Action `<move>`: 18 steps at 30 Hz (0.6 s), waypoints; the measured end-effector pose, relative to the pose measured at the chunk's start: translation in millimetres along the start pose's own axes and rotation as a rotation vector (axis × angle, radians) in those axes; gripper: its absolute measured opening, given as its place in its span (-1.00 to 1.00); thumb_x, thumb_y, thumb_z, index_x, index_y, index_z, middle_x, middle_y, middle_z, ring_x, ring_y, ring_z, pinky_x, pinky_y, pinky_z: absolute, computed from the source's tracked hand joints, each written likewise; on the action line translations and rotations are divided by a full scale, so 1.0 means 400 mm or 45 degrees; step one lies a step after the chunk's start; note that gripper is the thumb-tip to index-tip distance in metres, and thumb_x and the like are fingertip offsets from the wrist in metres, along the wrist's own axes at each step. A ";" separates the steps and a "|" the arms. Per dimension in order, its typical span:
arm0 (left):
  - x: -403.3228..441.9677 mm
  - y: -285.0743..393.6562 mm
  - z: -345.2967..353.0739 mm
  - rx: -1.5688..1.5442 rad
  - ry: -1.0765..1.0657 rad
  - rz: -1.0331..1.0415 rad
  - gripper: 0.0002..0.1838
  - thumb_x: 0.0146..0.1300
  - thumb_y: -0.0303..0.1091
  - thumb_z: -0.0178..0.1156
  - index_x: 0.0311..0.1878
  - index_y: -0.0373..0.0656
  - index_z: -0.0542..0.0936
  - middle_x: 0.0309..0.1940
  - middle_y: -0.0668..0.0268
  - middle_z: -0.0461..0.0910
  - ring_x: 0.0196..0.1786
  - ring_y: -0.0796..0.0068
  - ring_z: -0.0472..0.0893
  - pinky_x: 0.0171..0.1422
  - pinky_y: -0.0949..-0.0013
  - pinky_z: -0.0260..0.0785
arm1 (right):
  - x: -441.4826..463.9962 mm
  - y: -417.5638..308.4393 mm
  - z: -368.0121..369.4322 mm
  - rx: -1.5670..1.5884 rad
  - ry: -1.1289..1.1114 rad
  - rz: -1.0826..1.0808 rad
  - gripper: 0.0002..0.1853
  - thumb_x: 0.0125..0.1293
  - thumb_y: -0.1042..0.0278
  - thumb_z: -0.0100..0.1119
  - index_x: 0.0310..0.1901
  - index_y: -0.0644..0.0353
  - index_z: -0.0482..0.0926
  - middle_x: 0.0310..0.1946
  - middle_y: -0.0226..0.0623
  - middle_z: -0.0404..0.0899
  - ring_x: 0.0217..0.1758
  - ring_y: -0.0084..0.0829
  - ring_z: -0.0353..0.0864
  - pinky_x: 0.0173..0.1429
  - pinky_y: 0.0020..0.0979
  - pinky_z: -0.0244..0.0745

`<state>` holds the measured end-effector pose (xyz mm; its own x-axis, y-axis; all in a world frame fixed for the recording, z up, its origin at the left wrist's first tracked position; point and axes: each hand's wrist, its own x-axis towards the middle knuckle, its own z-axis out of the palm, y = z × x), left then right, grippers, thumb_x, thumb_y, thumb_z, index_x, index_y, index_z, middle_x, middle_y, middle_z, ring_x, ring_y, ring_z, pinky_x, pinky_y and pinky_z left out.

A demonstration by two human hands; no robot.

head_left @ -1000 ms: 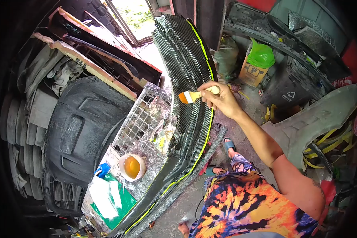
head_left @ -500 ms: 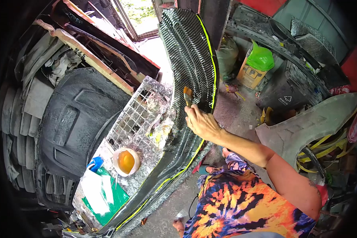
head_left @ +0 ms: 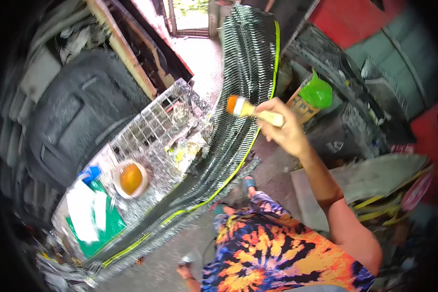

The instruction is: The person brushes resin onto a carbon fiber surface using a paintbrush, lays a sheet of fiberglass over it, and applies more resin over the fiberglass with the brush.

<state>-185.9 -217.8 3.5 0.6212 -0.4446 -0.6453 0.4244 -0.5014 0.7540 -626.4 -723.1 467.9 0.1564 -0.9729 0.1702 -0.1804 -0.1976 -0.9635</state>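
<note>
Cluttered wkshop point(head_left: 177, 246): R hand point(head_left: 286, 130) holds brush point(head_left: 248, 109) over blk panel point(head_left: 236, 146).

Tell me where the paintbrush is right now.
In the head view, the paintbrush is just right of centre, in the upper half, held in the right hand over the black woven-textured panel.

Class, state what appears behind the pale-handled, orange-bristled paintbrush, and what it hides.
Behind the paintbrush, gripped in the right hand, is a long, curved, ribbed black panel. The patch directly behind the paintbrush is covered and cannot be seen.
</note>
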 end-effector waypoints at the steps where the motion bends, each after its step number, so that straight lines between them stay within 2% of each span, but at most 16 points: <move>1: -0.030 0.035 0.038 0.254 0.083 0.029 -0.93 0.10 -0.75 0.02 -0.38 -0.39 0.41 -0.35 0.18 0.49 -0.31 0.43 0.49 -0.24 0.22 0.54 | 0.025 -0.028 -0.017 -0.087 -0.034 0.068 -0.80 0.25 0.57 0.16 -0.09 0.20 0.48 -0.38 -0.49 0.50 -0.46 -0.77 0.38 -0.41 -0.65 0.31; 2: -0.055 0.059 0.075 0.302 0.117 -0.014 -0.94 0.13 -0.72 -0.01 -0.36 -0.37 0.41 -0.36 0.19 0.48 -0.32 0.43 0.49 -0.21 0.23 0.54 | 0.050 -0.041 -0.017 -0.200 -0.007 0.046 -0.81 0.23 0.56 0.19 -0.12 0.24 0.49 -0.48 -0.50 0.50 -0.55 -0.78 0.38 -0.50 -0.67 0.29; 4: -0.053 0.008 0.082 0.188 0.165 -0.021 -0.92 0.14 -0.66 0.02 -0.31 -0.34 0.47 -0.36 0.27 0.50 -0.32 0.48 0.47 -0.27 0.32 0.48 | 0.086 -0.029 -0.006 -0.228 -0.027 0.055 -0.84 0.23 0.54 0.23 -0.15 0.28 0.53 -0.53 -0.50 0.51 -0.55 -0.80 0.38 -0.49 -0.69 0.28; 5: -0.054 -0.023 0.084 0.327 0.197 0.016 -0.91 0.13 -0.64 0.04 -0.30 -0.34 0.50 -0.36 0.30 0.52 -0.32 0.51 0.47 -0.28 0.37 0.43 | 0.095 -0.014 0.007 -0.274 -0.069 -0.059 -0.88 0.22 0.52 0.26 -0.21 0.30 0.59 -0.50 -0.47 0.55 -0.50 -0.78 0.44 -0.45 -0.69 0.31; 6: -0.060 -0.062 0.087 0.261 0.263 0.062 -0.94 0.13 -0.61 0.10 -0.31 -0.33 0.52 -0.39 0.33 0.53 -0.34 0.53 0.46 -0.28 0.41 0.38 | 0.107 0.019 0.023 -0.376 -0.059 -0.198 -0.90 0.20 0.51 0.28 -0.26 0.31 0.64 -0.47 -0.46 0.59 -0.45 -0.74 0.48 -0.38 -0.67 0.35; 8: -0.088 -0.130 0.094 0.357 0.336 0.018 -0.91 0.11 -0.54 0.18 -0.30 -0.33 0.53 -0.42 0.36 0.54 -0.36 0.54 0.45 -0.28 0.41 0.38 | 0.100 0.045 0.068 -0.392 -0.161 -0.242 -0.92 0.19 0.51 0.29 -0.28 0.31 0.67 -0.46 -0.45 0.60 -0.40 -0.70 0.51 -0.33 -0.64 0.37; 9: -0.118 -0.172 0.109 0.328 0.365 -0.020 -0.91 0.11 -0.54 0.18 -0.30 -0.33 0.53 -0.42 0.36 0.54 -0.36 0.54 0.45 -0.28 0.41 0.38 | 0.089 0.066 0.083 -0.396 -0.228 -0.218 -0.91 0.18 0.51 0.30 -0.27 0.30 0.68 -0.47 -0.44 0.60 -0.41 -0.72 0.49 -0.34 -0.63 0.36; 10: -0.153 -0.208 0.129 0.239 0.416 0.046 -0.90 0.10 -0.52 0.21 -0.33 -0.32 0.52 -0.43 0.37 0.54 -0.38 0.55 0.44 -0.30 0.41 0.36 | 0.080 0.097 0.090 -0.348 -0.324 -0.108 -0.89 0.19 0.49 0.30 -0.26 0.29 0.68 -0.47 -0.44 0.61 -0.42 -0.72 0.49 -0.35 -0.62 0.35; 11: -0.189 -0.244 0.146 0.151 0.468 0.123 -0.88 0.09 -0.49 0.24 -0.35 -0.31 0.51 -0.45 0.38 0.53 -0.39 0.56 0.43 -0.32 0.42 0.35 | 0.069 0.126 0.102 -0.355 -0.448 -0.137 -0.88 0.19 0.49 0.30 -0.25 0.29 0.68 -0.47 -0.44 0.61 -0.45 -0.72 0.48 -0.38 -0.63 0.34; 12: -0.238 -0.268 0.165 0.134 0.504 0.102 -0.88 0.09 -0.49 0.24 -0.35 -0.31 0.51 -0.45 0.38 0.53 -0.39 0.56 0.43 -0.32 0.42 0.35 | 0.064 0.153 0.117 -0.355 -0.570 -0.167 -0.88 0.19 0.48 0.30 -0.24 0.29 0.68 -0.47 -0.44 0.61 -0.48 -0.72 0.47 -0.41 -0.63 0.33; 14: -0.330 -0.320 0.216 0.097 0.525 -0.092 -0.89 0.10 -0.49 0.23 -0.38 -0.29 0.50 -0.46 0.39 0.52 -0.41 0.58 0.42 -0.34 0.42 0.33 | 0.049 0.181 0.162 -0.183 -0.727 0.014 -0.85 0.19 0.47 0.31 -0.22 0.30 0.68 -0.49 -0.44 0.61 -0.56 -0.72 0.44 -0.48 -0.64 0.31; 15: -0.377 -0.338 0.253 0.030 0.573 -0.074 -0.91 0.12 -0.51 0.19 -0.42 -0.26 0.47 -0.48 0.41 0.49 -0.44 0.61 0.39 -0.39 0.45 0.29 | 0.047 0.197 0.180 -0.175 -0.785 0.054 -0.84 0.19 0.46 0.31 -0.20 0.29 0.68 -0.52 -0.44 0.60 -0.61 -0.74 0.41 -0.54 -0.65 0.28; 18: -0.500 -0.386 0.336 -0.227 0.549 -0.166 -0.91 0.12 -0.54 0.15 -0.45 -0.23 0.45 -0.51 0.43 0.46 -0.47 0.65 0.37 -0.44 0.48 0.25 | 0.080 0.253 0.173 -0.326 -0.822 -0.011 -0.85 0.21 0.43 0.29 -0.22 0.28 0.68 -0.55 -0.46 0.60 -0.63 -0.75 0.40 -0.55 -0.64 0.28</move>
<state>-464.3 -151.3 -0.3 0.7555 -0.0196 -0.6548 0.5999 -0.3809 0.7035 -572.3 -765.9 361.6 0.6909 -0.7208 -0.0552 -0.3873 -0.3045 -0.8702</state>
